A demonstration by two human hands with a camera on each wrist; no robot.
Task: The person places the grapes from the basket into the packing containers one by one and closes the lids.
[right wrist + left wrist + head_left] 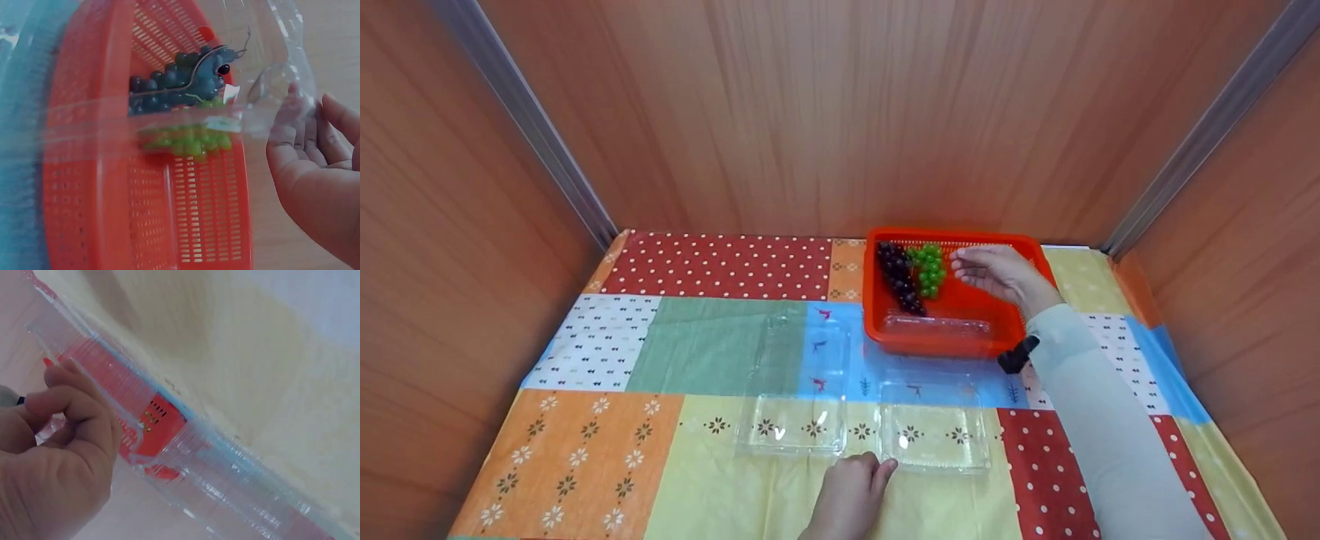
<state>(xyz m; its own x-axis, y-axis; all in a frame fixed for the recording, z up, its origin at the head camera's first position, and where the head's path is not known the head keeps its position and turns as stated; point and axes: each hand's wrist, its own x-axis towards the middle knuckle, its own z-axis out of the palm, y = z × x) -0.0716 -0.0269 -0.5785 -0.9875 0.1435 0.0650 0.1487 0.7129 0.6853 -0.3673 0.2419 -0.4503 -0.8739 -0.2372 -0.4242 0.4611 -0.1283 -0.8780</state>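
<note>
R wrist view: we see the R hand (315, 174) w/ thumb & fingers apart, nothing gripped; a clear lid (295, 39) cuts across in front of part of the basket (104, 185). Main risk, we'd say: a low pull-back catches that plastic & yanks it. Dark grapes (205, 84) and green grapes (191, 143) lie right up against each other, so lifting one could snag the other. L wrist view: the L hand (67, 458) is curled w/ plastic close by its fingers, but it's blurry, so we can't tell if it pinches anything; if not, there's prob. little to steady the plastic vs. a knock. Head view: both bunches sit in the left part of the basket, far & right of centre, R hand above its right part. The right box (934, 466) is near, L hand at its near left corner; the left box (795, 450) lies open just beside it. Both look light, so a bump could skid them on the patchwork cloth (720, 277), esp. if a near crease rucks up. Room: wood-grain panels left (435, 262), far (810, 112) & right (1230, 247), w/ grey metal strips (529, 112) in the far corners.
</note>
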